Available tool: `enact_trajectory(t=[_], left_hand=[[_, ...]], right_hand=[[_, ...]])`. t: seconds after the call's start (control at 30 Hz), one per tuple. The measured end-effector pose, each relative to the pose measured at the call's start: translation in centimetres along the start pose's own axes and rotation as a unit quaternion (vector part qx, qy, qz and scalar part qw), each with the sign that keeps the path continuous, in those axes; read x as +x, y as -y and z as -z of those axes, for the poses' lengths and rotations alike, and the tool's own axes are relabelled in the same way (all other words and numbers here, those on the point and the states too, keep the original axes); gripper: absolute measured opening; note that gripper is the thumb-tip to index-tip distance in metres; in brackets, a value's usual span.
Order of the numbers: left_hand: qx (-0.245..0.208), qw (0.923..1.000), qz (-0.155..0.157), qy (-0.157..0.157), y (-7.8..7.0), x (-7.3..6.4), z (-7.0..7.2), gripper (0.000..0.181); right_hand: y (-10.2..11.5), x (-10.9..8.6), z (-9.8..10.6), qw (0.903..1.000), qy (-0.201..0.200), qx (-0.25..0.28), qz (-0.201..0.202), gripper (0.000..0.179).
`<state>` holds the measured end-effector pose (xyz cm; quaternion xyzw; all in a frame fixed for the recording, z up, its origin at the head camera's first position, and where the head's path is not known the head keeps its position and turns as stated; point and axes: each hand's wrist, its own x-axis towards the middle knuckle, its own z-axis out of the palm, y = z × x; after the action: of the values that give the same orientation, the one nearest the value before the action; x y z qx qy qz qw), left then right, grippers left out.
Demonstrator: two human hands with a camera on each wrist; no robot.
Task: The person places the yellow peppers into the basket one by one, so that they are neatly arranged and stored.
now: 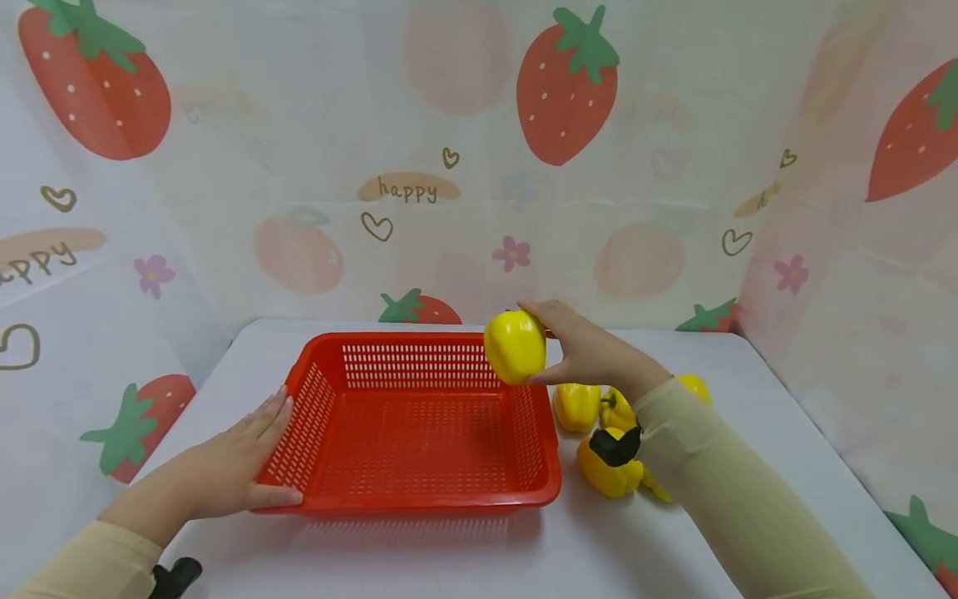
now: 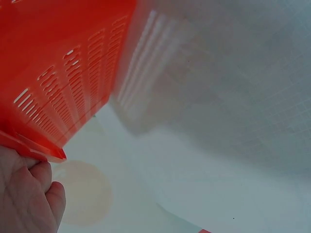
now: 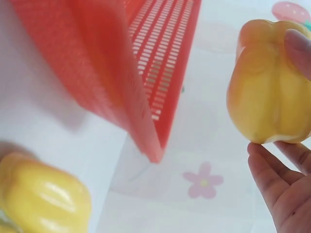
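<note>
A yellow bell pepper (image 1: 515, 347) is held between the thumb and fingers of my right hand (image 1: 587, 345), above the right back corner of a red plastic basket (image 1: 419, 502). In the right wrist view the fingertips sit against the underside of the yellow bell pepper (image 3: 267, 92), with the thumb at its top. No pepper shows inside the basket. My left hand (image 1: 232, 457) rests on the basket's left rim, its fingers stretched along the side and the thumb on the front corner. The left wrist view shows that hand (image 2: 24, 194) right at the rim.
Several more yellow peppers lie on the white table (image 1: 419, 566) right of the basket, among them a pepper (image 1: 577, 407) beside its wall. The right forearm hides part of this group. A printed strawberry cloth (image 1: 464, 249) hangs behind and at both sides.
</note>
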<state>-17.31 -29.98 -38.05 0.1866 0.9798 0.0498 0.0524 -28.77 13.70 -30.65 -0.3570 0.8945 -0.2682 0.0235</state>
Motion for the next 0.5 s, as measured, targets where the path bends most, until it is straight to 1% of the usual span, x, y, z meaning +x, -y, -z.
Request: enact_trajectory(t=[0.13,0.33,0.5], left_hand=[[0.000,1.0000,0.002,0.000,0.0,-0.1,0.0,0.120],[0.005,0.9999,-0.003,-0.009,0.1,-0.2,-0.1,0.121],[0.007,0.9999,-0.006,-0.014,0.3,-0.2,-0.2,0.121]], right_hand=[[0.5,1.0,-0.6,1.0000,0.004,-0.005,0.006,0.095],[1.8,2.4,-1.5,0.9997,0.014,-0.011,-0.018,0.096],[2.7,3.6,-2.4,0.9993,0.027,-0.020,-0.018,0.096]])
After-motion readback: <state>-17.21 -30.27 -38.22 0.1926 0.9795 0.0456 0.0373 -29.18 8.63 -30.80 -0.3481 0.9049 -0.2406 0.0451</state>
